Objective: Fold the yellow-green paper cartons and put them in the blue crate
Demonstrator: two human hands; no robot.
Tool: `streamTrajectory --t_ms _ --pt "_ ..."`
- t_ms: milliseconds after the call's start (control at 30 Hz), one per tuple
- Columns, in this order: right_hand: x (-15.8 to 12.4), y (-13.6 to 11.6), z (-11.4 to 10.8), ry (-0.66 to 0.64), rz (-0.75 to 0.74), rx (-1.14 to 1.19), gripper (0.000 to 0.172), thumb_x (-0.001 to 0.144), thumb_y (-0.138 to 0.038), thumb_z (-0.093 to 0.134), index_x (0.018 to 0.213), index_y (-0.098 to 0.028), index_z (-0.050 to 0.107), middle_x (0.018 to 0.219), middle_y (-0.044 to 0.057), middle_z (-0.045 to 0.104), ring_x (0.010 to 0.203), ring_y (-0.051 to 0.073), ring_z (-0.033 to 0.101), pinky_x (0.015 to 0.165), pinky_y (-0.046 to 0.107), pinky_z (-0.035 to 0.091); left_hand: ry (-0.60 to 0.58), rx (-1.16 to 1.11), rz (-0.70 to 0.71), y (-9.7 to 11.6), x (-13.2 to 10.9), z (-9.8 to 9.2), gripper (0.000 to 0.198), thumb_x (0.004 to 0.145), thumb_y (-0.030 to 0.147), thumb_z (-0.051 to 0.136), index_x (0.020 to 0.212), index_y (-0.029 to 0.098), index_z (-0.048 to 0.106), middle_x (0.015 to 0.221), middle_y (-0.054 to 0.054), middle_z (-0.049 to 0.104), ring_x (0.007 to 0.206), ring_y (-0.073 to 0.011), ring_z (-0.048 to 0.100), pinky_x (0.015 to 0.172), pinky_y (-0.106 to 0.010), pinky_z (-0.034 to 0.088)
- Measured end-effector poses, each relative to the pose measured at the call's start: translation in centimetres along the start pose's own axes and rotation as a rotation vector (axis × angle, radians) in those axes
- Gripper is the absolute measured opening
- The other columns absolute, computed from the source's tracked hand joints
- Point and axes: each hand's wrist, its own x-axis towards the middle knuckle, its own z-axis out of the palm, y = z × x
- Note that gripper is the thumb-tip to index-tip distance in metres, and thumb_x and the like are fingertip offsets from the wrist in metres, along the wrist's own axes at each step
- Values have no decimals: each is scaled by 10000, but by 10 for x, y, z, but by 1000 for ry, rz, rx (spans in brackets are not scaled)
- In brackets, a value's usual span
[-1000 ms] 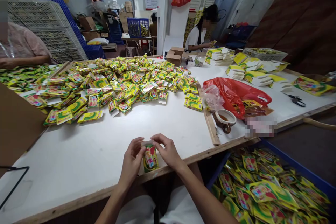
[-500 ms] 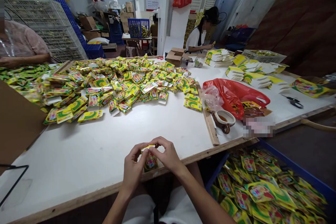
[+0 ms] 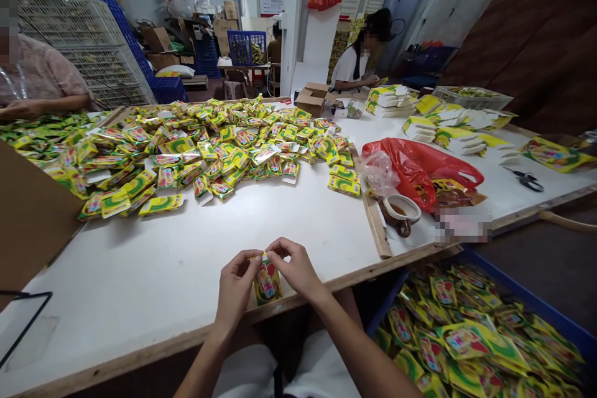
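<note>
Left hand (image 3: 234, 289) and right hand (image 3: 298, 268) are equally near, pinching the far end of a printed yellow-green carton (image 3: 268, 283) that is resting, perhaps tilted, beside the wooden table edging (image 3: 153, 352), its long axis pointing away from it.

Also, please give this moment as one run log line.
left hand: on top end of small box | right hand: on same end | small box: at near edge of table | box pile: beyond hands
</note>
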Motion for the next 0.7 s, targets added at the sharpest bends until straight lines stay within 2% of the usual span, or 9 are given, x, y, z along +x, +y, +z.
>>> streamTrajectory --t_ms 167,267,333,400,433,500,567,633,700 --pt "-9 7 5 -56 -38 90 102 802 -198 586 851 -178 674 805 18 682 760 146 617 722 264 488 -105 43 71 -5 -14 -3 222 825 339 572 972 205 671 1050 -57 675 970 -200 620 835 -299 498" --pt "-17 5 -6 3 -63 53 103 811 -203 581 849 -188 675 835 35 685 815 172 626 760 288 491 -135 134 122 -4 -6 -6 249 847 347 534 1027 220 650 1098 -65 648 1016 -207 605 861 -324 491" --pt "-30 0 -35 130 -65 -56 119 835 -244 554 847 -199 663 852 50 676 832 191 620 747 300 491 -108 211 168 -3 18 -14 312 840 362 537 1117 230 594 1147 -78 611 1009 -209 603 835 -341 502" --pt "-49 -6 -83 354 -57 -242 169 860 -313 517 876 -206 647 876 67 664 815 209 611 717 321 491 -9 325 236 -4 56 -30 413 816 372 563 1202 231 522 1202 -101 556 1023 -228 583 823 -375 504" --pt "-61 -9 -111 501 -60 -378 199 859 -350 513 898 -206 644 892 78 658 790 218 605 699 338 487 81 425 278 -5 77 -40 458 795 367 587 1223 224 505 1217 -114 528 1064 -250 553 852 -408 488" --pt "-86 -13 -165 841 -106 -697 260 850 -396 503 887 -185 649 894 104 648 843 259 591 807 414 454 298 684 300 -9 120 -62 429 774 329 604 1178 193 551 1239 -142 483 1202 -303 435 974 -483 390" --pt "-107 -14 -206 974 -130 -932 317 850 -432 473 863 -172 655 904 128 646 913 295 572 900 475 399 402 903 230 -15 153 -79 325 791 314 569 1074 164 622 1338 -171 389 1283 -362 322 1004 -550 321" --pt "-120 -10 -221 999 -119 -990 332 849 -439 464 858 -168 655 907 136 645 932 300 566 920 485 390 385 971 217 -19 173 -88 269 790 283 557 1004 150 654 1387 -176 360 1307 -391 277 1009 -582 282" --pt "-123 -2 -210 984 -98 -884 298 847 -415 484 863 -168 650 894 123 643 896 277 577 882 457 427 338 1016 282 -21 180 -90 261 797 247 532 1007 144 647 1396 -170 391 1309 -372 299 1028 -578 254"
